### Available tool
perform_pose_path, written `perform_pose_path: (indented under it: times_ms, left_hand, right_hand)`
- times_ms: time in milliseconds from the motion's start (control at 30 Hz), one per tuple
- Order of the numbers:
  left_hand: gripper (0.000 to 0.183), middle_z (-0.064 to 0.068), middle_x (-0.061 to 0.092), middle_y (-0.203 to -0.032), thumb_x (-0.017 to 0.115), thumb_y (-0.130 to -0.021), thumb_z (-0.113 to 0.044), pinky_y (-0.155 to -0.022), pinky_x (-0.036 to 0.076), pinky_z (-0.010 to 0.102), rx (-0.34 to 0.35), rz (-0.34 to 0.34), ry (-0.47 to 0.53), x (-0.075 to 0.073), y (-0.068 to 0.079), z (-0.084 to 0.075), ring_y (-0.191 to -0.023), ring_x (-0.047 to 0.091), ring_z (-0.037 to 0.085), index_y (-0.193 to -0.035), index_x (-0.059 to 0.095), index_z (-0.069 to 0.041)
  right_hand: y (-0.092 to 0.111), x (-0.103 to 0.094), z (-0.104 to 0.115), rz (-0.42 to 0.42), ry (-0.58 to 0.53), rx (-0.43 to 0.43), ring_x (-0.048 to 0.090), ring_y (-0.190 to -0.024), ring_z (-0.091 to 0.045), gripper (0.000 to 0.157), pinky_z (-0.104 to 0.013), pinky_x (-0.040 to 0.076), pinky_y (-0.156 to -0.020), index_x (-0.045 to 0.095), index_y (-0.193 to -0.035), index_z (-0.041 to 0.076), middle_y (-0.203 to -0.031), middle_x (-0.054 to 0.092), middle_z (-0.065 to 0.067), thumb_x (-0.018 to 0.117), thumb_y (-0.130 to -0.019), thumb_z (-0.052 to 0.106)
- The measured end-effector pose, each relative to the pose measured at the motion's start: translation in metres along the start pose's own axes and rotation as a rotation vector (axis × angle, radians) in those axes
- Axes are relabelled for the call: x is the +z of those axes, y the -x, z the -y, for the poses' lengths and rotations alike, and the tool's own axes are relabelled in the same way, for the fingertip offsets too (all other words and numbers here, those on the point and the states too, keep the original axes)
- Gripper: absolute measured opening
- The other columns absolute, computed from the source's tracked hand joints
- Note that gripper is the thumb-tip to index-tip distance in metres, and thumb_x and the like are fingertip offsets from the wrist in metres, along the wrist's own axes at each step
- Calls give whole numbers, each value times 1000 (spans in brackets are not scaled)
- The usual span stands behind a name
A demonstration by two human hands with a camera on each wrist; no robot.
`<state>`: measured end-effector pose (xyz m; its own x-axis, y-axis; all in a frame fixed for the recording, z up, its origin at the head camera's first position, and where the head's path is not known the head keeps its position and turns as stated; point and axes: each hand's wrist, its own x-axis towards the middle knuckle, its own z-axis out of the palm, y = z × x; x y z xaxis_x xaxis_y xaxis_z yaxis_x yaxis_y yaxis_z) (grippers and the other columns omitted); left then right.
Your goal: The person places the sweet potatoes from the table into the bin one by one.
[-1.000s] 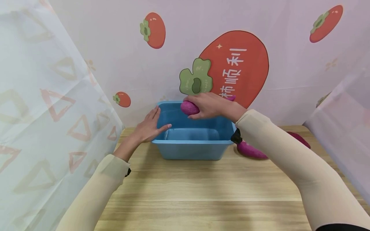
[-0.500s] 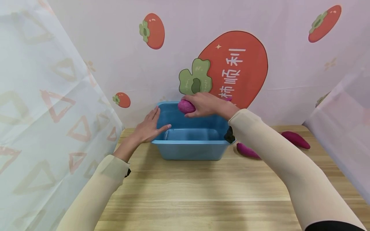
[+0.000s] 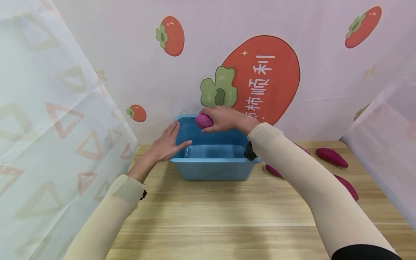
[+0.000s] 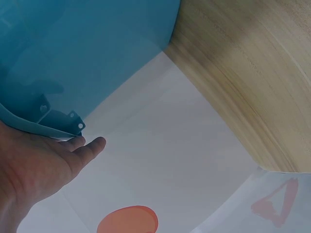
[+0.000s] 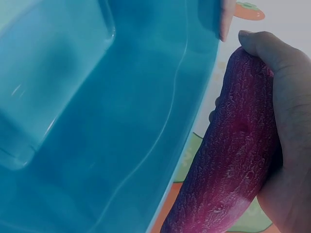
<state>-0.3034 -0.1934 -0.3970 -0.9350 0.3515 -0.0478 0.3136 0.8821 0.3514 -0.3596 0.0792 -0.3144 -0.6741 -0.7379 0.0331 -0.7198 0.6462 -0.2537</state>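
Right hand (image 3: 223, 118), gripping oblong purple sweet potato (image 3: 203, 121), slid left above blue rectangular plastic basin (image 3: 214, 169), nearing spread left hand (image 3: 167, 143).

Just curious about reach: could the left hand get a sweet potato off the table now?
Probably not easily: the tub and right arm lie between the left hand and those sweet potatoes.
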Motion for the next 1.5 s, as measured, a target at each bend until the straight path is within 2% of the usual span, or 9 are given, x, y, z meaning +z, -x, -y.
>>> perform_pose_path:
  times_ms: [167,367,733,900,1100,1300,1500]
  left_hand:
    - [107,12,-6,-179,44,-101,-73,-119,34,68,4,0,-8,0,1,2,-164,3,40,-169,-1,-3]
    - [109,12,-6,-179,43,-101,-75,-117,38,68,8,-4,-9,1,1,2,-164,3,39,-169,-2,-3]
    - [109,12,-5,-179,44,-101,-75,-117,38,67,12,-3,3,1,2,1,-164,3,39,-169,-1,-3]
    - [109,12,-5,-179,44,-101,-75,-118,36,67,12,-11,5,1,1,1,-164,4,39,-169,0,-3]
    - [110,11,-7,-179,42,-100,-77,-119,35,68,9,-10,-4,2,-1,2,-164,3,39,-169,-2,-3]
    - [110,11,-7,-179,43,-100,-77,-120,32,69,4,-7,17,3,0,2,-164,2,39,-169,-2,-5]
    - [109,11,-6,-179,44,-100,-76,-121,29,70,-5,-6,23,1,1,-1,-164,3,39,-170,0,-5]
  right_hand:
    - [-6,4,1,24,-5,7,70,-110,-22,75,-35,62,-91,54,-150,12,-132,70,-6,84,-89,45]
    - [-12,6,2,47,-9,25,70,-111,-24,75,-37,62,-91,54,-150,12,-131,70,-8,83,-90,46]
    - [-21,7,5,78,-2,62,69,-112,-23,76,-38,61,-93,50,-152,12,-132,69,-9,80,-93,49]
    - [-22,8,4,77,34,89,66,-124,-28,84,-46,57,-104,42,-161,12,-143,65,-12,74,-96,53]
    - [-18,5,4,78,71,118,50,-147,-33,87,-57,44,-117,37,-166,15,-163,48,-12,69,-97,57]
    - [-14,2,3,71,76,136,46,-150,-34,87,-58,42,-118,36,-166,17,-167,43,-10,68,-97,59]
    - [-10,1,0,72,103,133,48,-148,-33,86,-57,44,-117,37,-166,18,-166,44,-10,68,-97,60]
